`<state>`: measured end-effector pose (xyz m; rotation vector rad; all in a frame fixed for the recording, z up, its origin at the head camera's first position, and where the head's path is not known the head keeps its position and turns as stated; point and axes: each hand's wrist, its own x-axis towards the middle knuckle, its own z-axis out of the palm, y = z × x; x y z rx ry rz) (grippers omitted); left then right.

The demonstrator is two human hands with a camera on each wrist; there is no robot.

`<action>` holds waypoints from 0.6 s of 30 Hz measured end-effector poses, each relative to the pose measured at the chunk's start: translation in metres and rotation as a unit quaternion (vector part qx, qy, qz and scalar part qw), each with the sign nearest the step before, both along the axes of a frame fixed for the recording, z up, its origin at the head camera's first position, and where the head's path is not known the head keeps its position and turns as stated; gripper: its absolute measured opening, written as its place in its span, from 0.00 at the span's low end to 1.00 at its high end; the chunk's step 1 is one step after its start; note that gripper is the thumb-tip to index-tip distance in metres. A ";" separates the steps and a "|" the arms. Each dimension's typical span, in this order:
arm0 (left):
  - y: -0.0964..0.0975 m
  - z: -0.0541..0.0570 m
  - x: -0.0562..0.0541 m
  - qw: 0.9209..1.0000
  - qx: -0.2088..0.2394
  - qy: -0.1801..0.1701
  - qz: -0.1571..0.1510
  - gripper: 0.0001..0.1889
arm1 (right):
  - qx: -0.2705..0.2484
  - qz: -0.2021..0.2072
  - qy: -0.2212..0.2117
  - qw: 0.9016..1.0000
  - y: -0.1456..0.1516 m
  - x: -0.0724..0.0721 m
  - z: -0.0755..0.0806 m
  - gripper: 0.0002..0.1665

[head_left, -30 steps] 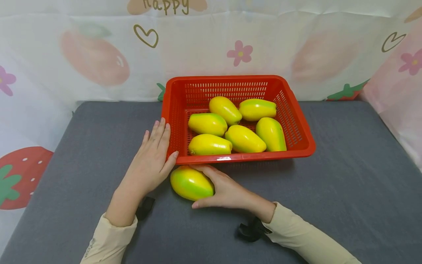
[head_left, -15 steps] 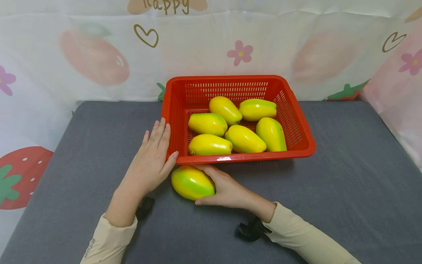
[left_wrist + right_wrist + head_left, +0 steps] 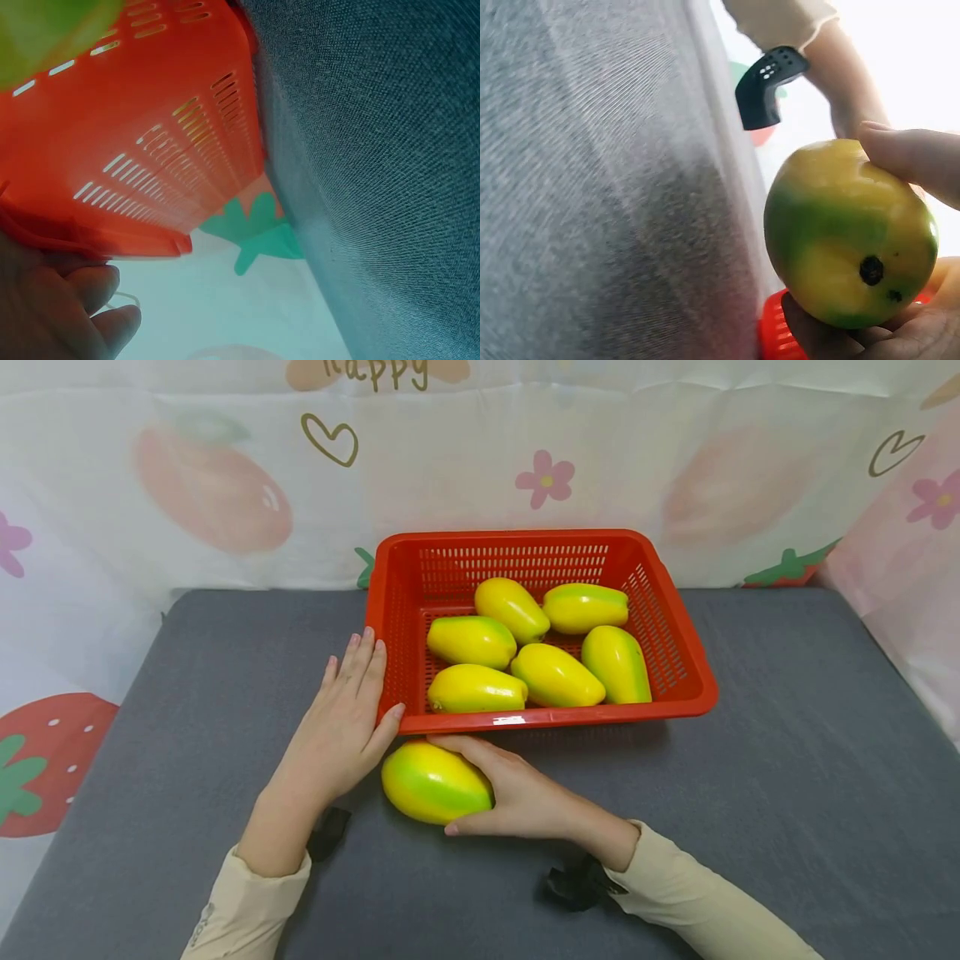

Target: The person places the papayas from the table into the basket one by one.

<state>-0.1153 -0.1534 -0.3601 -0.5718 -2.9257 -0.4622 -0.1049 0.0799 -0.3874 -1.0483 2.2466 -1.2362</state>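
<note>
My right hand grips a yellow-green papaya just in front of the basket. Its thumb lies on the near side and the fingers reach round the far side. The right wrist view shows the rounded end of this papaya with a dark stem spot, between thumb and fingers. My left hand rests with straight fingers along the left side of the red basket, thumb at its front left corner. Inside the basket lie several similar papayas. In the left wrist view, the slotted wall of the basket rises beside the fingers.
The basket stands at the back of a table covered in grey cloth. Behind it hangs a pale curtain printed with fruit and flowers. A black wrist strap piece sits under the right wrist, another under the left.
My right hand has shifted slightly toward me with the papaya, which has turned a little and moved away from the basket's front rim. The left hand and basket keep their places.
</note>
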 end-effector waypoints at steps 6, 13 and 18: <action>0.000 0.000 0.000 1.000 0.001 -0.001 0.001 0.36 | 0.009 0.011 -0.014 1.000 0.003 0.005 0.012 0.53; 0.000 0.000 0.000 1.000 -0.005 -0.001 0.004 0.37 | 0.023 0.033 -0.017 0.999 0.009 0.009 0.028 0.53; 0.001 0.000 0.000 1.000 -0.009 -0.006 0.007 0.37 | 0.016 0.054 -0.012 0.998 0.015 0.011 0.037 0.52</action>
